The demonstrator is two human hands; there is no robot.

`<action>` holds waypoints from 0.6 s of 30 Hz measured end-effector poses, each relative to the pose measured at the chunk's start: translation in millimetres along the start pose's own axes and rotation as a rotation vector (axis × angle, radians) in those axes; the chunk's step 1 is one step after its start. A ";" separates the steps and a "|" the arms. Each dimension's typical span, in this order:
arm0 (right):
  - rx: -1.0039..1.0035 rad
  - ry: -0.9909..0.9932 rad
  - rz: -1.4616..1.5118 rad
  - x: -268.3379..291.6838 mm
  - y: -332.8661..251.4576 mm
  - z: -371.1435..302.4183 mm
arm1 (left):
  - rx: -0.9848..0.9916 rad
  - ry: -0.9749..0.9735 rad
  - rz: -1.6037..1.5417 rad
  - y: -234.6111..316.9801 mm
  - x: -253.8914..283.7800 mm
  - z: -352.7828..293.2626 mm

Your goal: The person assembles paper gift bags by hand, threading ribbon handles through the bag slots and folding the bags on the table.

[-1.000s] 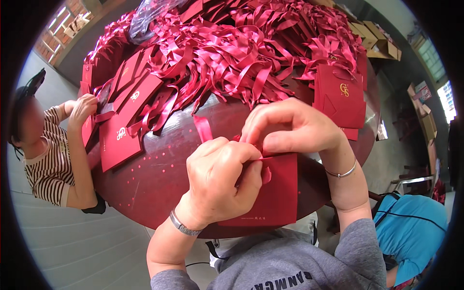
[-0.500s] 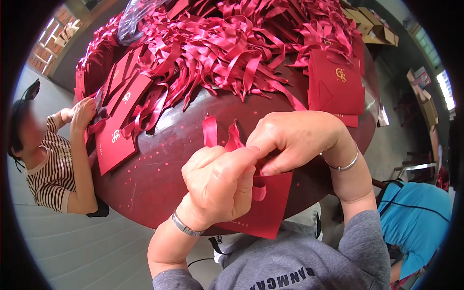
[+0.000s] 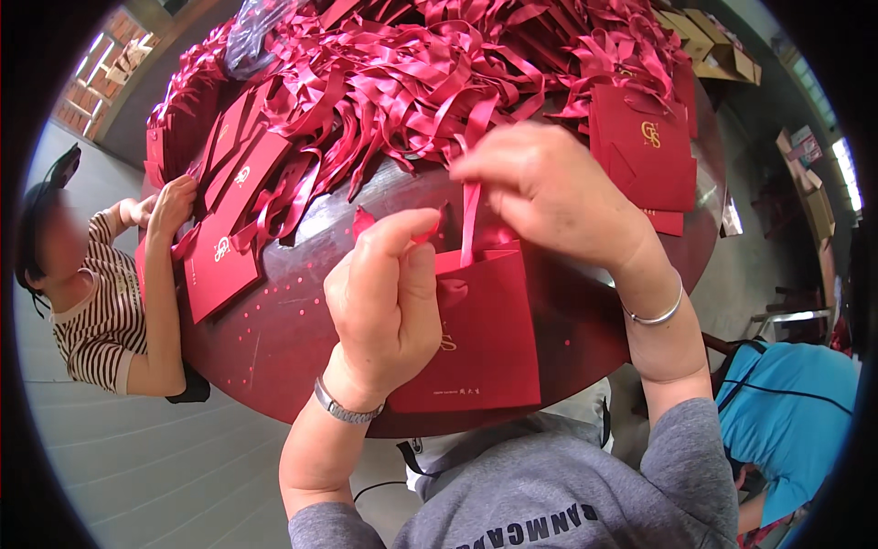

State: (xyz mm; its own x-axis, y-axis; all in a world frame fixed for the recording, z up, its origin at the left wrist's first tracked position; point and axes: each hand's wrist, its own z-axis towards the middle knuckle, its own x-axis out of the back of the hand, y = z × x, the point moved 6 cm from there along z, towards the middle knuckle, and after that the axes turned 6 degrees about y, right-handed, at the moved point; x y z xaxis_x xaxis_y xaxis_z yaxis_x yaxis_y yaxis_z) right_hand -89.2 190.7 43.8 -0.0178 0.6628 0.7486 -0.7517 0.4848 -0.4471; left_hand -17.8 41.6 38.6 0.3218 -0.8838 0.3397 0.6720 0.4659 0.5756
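Note:
A red paper gift bag (image 3: 485, 339) with gold lettering stands at the near edge of the table, in front of me. My left hand (image 3: 384, 306) is closed at its upper left side, with a bit of red ribbon showing between finger and thumb; the other fingers hide that corner. Above the bag's mouth, my right hand (image 3: 558, 192) pinches a pink-red satin ribbon (image 3: 470, 224), drawn up taut out of the bag. The right fingertips are slightly blurred. Ribbon tips also show behind my left hand.
A heap of satin ribbons and bags (image 3: 393, 82) covers the far side of the dark round table (image 3: 283, 357). Red bags (image 3: 645, 156) are stacked at right, others (image 3: 224, 265) at left beside a person in stripes (image 3: 110, 334). Someone in blue (image 3: 791, 421) is at lower right.
My hands have moved apart: the right went up and away, pulling the ribbon upward, while the left shifted slightly left. The bag has come up and its front now shows more.

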 end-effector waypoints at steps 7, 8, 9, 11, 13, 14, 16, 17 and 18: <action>-0.208 0.144 0.069 6.9 -19.7 -0.3 | 0.199 0.151 0.312 -24.0 17.3 6.5; -0.256 0.076 0.123 -0.2 -21.4 -2.6 | 0.257 0.150 0.279 -27.6 18.7 7.8; -0.304 0.006 0.177 -8.6 -21.3 -4.4 | 0.316 0.150 0.246 -31.8 20.4 8.6; -0.288 -0.034 0.124 -18.5 -16.9 -0.6 | 0.319 0.168 0.216 -34.4 25.3 11.2; -0.462 -0.017 0.478 -29.2 -1.4 -3.3 | 0.478 0.150 -0.093 -38.5 25.6 14.1; -0.544 0.074 0.667 -33.3 7.0 -4.8 | 0.496 0.187 -0.176 -41.1 29.7 16.6; -0.521 0.169 0.765 -29.5 14.9 -4.7 | 0.515 0.366 -0.249 -44.4 48.2 20.8; -0.527 0.199 0.843 -27.7 16.6 -4.2 | 0.492 0.452 -0.218 -46.1 61.9 23.9; -0.514 0.197 0.837 -27.1 21.6 -4.7 | 0.487 0.488 -0.168 -51.7 72.3 25.5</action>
State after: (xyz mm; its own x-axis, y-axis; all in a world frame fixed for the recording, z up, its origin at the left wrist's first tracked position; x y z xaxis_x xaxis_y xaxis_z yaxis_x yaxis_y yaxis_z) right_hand -101.8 185.9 11.5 -0.2666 0.9636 0.0220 -0.1700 -0.0245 -0.9851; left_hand -46.3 -45.3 52.3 0.5789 -0.8105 -0.0896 0.4011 0.1873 0.8967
